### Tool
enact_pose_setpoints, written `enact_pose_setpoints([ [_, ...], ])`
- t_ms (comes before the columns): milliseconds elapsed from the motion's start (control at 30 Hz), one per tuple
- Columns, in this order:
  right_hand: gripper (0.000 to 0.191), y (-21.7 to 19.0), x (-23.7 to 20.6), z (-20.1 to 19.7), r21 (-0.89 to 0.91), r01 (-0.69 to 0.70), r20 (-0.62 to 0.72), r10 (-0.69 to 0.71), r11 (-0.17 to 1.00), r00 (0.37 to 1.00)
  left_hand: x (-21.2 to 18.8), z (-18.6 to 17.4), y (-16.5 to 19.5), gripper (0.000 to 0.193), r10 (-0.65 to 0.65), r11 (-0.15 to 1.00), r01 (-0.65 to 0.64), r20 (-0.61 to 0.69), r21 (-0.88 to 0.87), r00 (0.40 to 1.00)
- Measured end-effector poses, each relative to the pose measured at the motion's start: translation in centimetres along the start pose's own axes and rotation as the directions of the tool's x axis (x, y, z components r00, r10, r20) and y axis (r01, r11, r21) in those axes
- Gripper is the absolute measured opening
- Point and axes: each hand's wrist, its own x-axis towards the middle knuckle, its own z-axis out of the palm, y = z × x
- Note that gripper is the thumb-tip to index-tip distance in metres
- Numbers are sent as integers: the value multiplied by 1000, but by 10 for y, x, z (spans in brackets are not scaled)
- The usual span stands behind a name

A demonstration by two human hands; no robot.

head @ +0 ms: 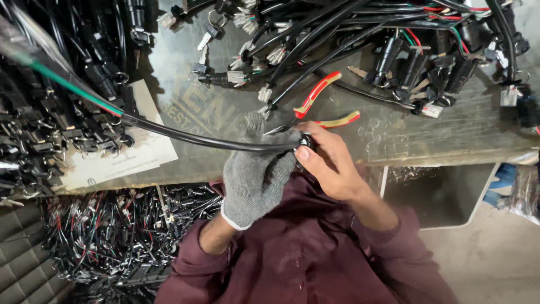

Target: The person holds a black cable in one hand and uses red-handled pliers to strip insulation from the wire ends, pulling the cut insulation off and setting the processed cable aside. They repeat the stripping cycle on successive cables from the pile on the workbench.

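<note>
Black cable (185,135) is gripped at its end, just above the counter (450,135) edge, by both hands. The left hand (256,177), in a grey knit glove, is wrapped around it, fingers closed on the sheath. The right hand (329,166), bare, is pinched on the small black end piece. Just beyond, red-handled pliers (320,93) are seen lying flat. Farther back, a heap of black wire harnesses (394,50) is spread across the counter.

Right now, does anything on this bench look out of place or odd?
Only the left hand wears a grey knit glove; the right hand is bare. Red-handled pliers lie open among tangled black cables on the bench. Nothing looks spilled or broken.
</note>
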Motion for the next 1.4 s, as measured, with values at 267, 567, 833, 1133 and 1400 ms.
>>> enact_pose_setpoints([
  [267, 46, -14, 8, 1, 267, 75, 175, -124, 961, 977, 13, -3, -17, 41, 199, 910, -131, 138, -394, 970],
  [567, 55, 27, -1, -14, 292, -51, 566, -129, 955, 814, 18, -23, -19, 36, 296, 754, -84, 223, -651, 929],
  [833, 50, 76, -14, 23, 561, -76, 225, -64, 824, 972, 15, 3, -11, 13, 8, 692, 117, 170, -712, 985],
  [1133, 88, -26, 29, -12, -753, 442, 182, -492, 487, 851, -13, 30, -47, 32, -338, 671, 342, 139, -657, 931],
  [1400, 57, -12, 38, -55, -950, 280, 225, -318, 141, 921, -15, 0, -40, 21, 94, 946, -121, -103, -301, 990],
])
